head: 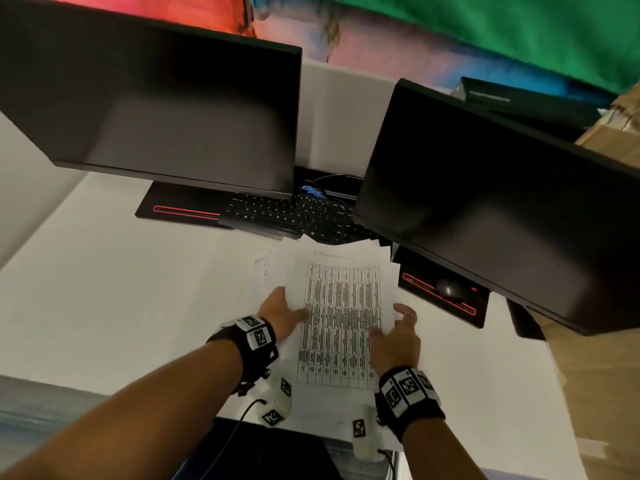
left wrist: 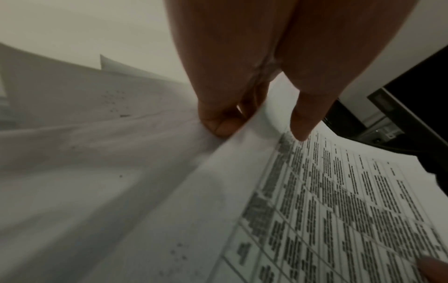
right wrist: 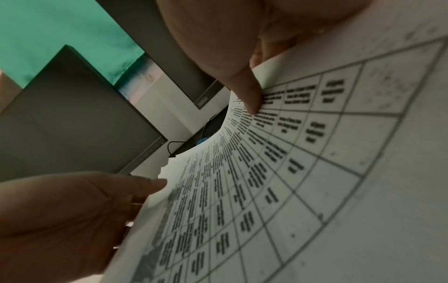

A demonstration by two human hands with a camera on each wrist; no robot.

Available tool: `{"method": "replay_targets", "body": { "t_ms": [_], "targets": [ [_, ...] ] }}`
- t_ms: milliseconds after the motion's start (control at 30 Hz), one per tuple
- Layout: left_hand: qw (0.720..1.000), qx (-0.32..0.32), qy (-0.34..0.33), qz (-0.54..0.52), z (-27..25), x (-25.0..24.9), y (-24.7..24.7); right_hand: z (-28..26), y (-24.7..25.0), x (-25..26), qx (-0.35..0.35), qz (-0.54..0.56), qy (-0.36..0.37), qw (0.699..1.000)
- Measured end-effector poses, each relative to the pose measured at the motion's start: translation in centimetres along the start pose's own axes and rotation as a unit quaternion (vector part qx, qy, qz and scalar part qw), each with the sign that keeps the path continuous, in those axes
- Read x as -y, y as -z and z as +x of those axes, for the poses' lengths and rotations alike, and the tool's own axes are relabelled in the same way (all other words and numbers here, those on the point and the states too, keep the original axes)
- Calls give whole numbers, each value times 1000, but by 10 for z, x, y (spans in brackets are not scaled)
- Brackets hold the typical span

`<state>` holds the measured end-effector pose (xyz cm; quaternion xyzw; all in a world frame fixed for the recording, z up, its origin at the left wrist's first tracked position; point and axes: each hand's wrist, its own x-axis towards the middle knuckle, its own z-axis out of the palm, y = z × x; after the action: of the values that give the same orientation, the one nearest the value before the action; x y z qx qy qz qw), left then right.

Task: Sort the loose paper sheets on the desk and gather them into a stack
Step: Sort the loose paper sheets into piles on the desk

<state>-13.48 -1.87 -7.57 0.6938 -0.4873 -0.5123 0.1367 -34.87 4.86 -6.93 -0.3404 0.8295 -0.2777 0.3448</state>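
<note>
On the white desk [head: 104, 271], between two dark monitors, we are gripping the stack of paper sheets [head: 341, 317] at both side edges. Our left hand [head: 282, 315] is pinching the left edge, thumb on the printed table; our right hand [head: 398, 337] is clasping the right edge, thumb likewise on top.

Head view evenly lit, soft; strong wide-angle bending at edges, monitors [head: 166, 109] dark with faint sheen. Wrist views dim, grainy, blurred; table print unreadable.
</note>
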Motion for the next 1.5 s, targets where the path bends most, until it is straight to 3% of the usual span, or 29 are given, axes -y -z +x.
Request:
{"method": "replay_targets", "body": {
  "t_ms": [100,167,233,300,367,433,500,567,667,733,800,867,1167,1233,1333,1433,1500],
  "targets": [
    [997,2,-26,68,0,-3,-3,0,6,4,14,-13,1,1000],
    [994,-40,-29,102,3,-1,0,-3,14,13,17,-15,34,999],
    [996,-58,-40,55,5,3,7,-12,28,27,18,1,96,995],
    [996,-24,-49,-69,6,4,21,-17,44,38,-2,37,125,991],
    [988,25,-63,-139,5,1,33,-15,53,44,8,117,104,988],
    [987,63,-94,-116,2,-8,41,-14,47,48,59,164,81,981],
    [986,76,-124,-81,-2,-18,46,-11,32,52,91,102,92,986],
    [987,48,-135,-65,-4,-22,59,-5,17,50,93,55,72,992],
    [992,-16,-100,-78,-1,-9,95,3,5,35,15,-44,-8,999],
    [993,-36,-69,-86,0,4,120,-2,-5,31,23,-176,-51,983],
    [994,-35,-52,-85,-2,15,134,-10,-21,27,54,-290,-47,954],
    [995,-39,-39,-82,-7,21,143,-11,-30,26,51,-336,-39,939],
    [995,-70,-17,-64,-24,34,176,-2,-36,33,29,-151,-90,984],
    [996,-67,-14,-51,-23,40,180,-9,-33,44,23,-124,-59,990],
    [998,-49,-6,-27,-16,51,185,-25,-12,69,-13,-133,42,990],
    [1000,-10,8,15,-11,59,179,-43,23,106,-90,-144,147,974],
    [999,-5,15,32,-7,61,172,-53,52,136,-145,-105,180,967]
  ]
}}
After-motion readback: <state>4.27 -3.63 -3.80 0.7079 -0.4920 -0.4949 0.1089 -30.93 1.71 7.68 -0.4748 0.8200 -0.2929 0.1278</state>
